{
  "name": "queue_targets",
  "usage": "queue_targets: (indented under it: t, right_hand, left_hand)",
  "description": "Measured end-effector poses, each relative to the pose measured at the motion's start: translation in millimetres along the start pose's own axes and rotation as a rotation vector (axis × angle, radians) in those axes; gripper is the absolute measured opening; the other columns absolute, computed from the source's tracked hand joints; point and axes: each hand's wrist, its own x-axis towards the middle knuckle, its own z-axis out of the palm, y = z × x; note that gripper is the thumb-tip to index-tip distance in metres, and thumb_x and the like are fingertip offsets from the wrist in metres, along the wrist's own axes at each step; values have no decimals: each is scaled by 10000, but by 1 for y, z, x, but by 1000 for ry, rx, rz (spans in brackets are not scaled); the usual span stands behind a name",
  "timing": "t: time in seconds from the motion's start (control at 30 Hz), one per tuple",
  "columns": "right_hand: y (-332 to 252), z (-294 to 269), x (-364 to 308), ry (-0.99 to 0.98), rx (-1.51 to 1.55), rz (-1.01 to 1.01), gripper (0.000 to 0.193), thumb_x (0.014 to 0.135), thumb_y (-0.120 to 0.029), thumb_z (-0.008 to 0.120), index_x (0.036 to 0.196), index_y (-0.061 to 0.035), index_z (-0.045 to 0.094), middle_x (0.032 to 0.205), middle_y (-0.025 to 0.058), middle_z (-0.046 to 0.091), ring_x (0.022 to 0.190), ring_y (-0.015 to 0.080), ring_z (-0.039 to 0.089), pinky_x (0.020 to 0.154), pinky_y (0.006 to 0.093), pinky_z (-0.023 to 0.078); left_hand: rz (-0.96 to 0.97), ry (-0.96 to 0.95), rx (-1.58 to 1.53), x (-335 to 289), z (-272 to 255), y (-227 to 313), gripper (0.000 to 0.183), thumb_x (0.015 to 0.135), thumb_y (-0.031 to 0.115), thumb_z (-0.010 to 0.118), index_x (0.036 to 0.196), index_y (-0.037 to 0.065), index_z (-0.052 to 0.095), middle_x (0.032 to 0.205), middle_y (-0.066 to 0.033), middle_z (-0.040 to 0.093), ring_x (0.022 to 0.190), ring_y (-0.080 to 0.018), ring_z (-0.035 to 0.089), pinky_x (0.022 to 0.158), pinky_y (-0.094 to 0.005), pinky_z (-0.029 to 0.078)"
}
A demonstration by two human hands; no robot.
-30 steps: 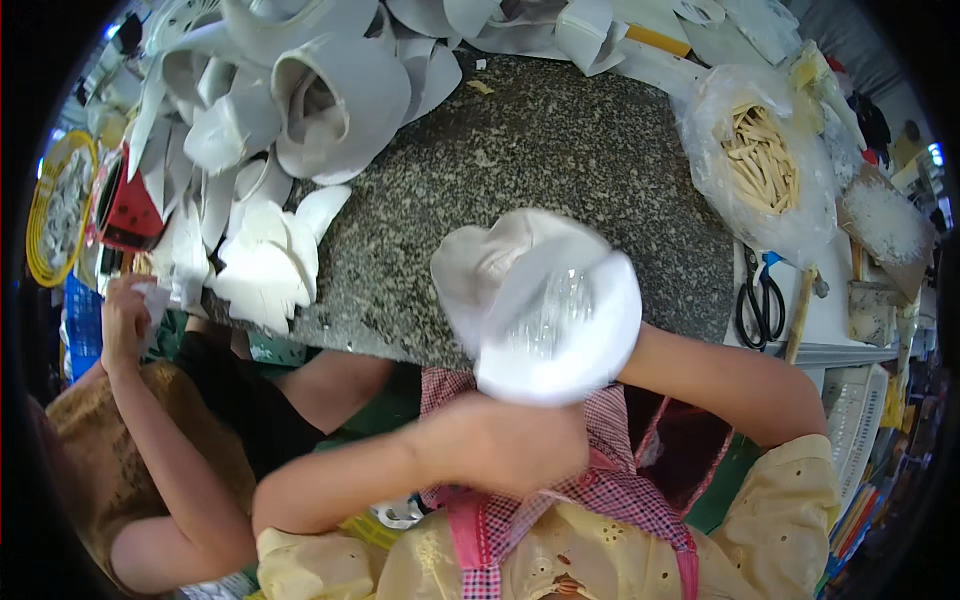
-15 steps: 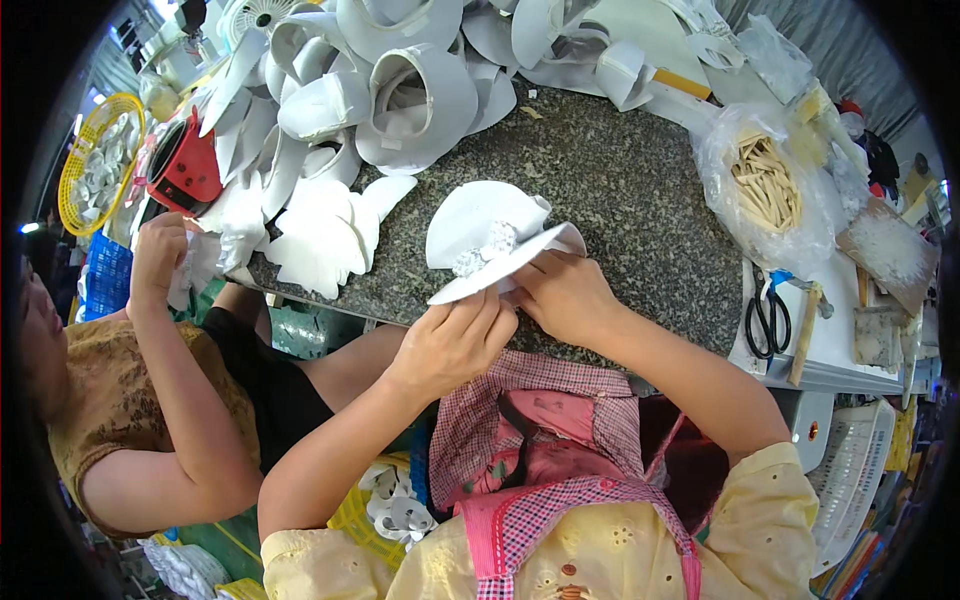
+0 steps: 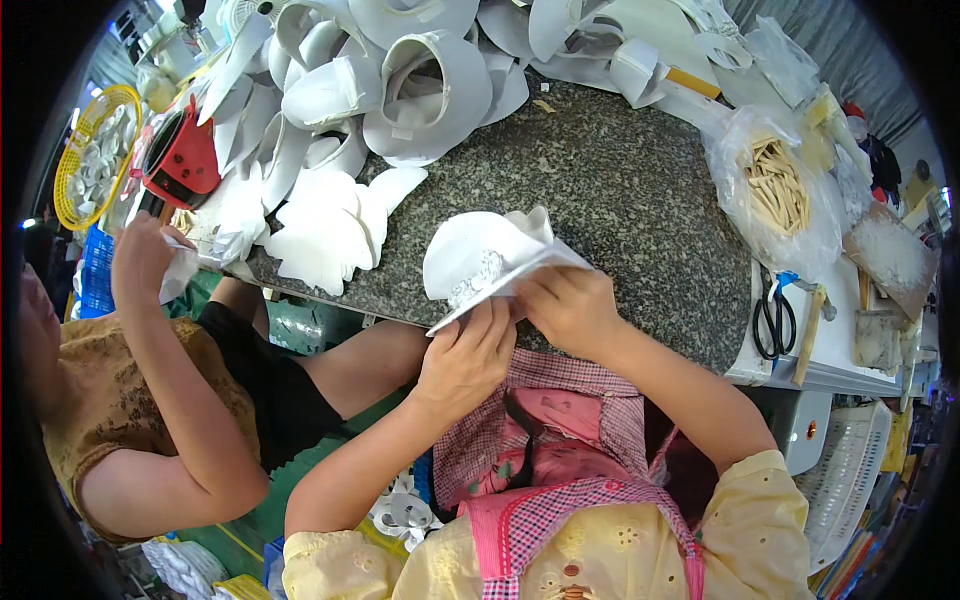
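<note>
— In the head view, what do your hands have hold of?
— Your left hand point(image 3: 468, 352) has its fingers nearly closed, gripping the lower edge of a curved white piece point(image 3: 462, 252); your right hand point(image 3: 572, 308) pinches its right side, fingertips partly hidden.
— And where is your piece?
— Tilted, above the near edge of the speckled tabletop point(image 3: 640, 160). Flat white cutouts point(image 3: 325, 228) lie to your left; black-handled scissors point(image 3: 772, 325) lie to your right.

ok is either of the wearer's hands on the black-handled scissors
No, the left hand and right hand both hold the white brimmed piece, while the scissors are off to the right.
</note>
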Motion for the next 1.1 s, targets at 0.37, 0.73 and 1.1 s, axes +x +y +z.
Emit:
queue_targets:
  t: [0.37, 0.73, 1.1]
  right_hand:
    - [-3, 3, -14, 20, -5, -60, 141, 628, -147, 532, 735, -63, 573, 701, 15, 557, 633, 157, 552, 492, 271, 433]
    - [6, -8, -10, -185, 55, -162, 112, 633, -114, 531, 742, -93, 548, 710, -3, 527, 632, 168, 551, 466, 277, 438]
    - [11, -29, -13, -464, 376, 263, 362, 640, -25, 513, 996, -64, 562, 696, 116, 590, 564, 283, 580, 508, 364, 484]
  left_hand:
    - [-39, 163, -128, -13, 9, -5, 297, 679, 167, 534, 955, 59, 555, 876, -64, 534, 849, -191, 520, 692, -316, 369]
    - [-50, 15, -69, -2, -6, -4, 339, 643, 144, 500, 936, -9, 574, 789, -53, 437, 813, -182, 475, 635, -282, 350]
    - [-88, -120, -94, 8, -7, 13, 426, 701, 165, 471, 1071, -45, 492, 1062, -136, 520, 1009, -216, 456, 796, -318, 346]
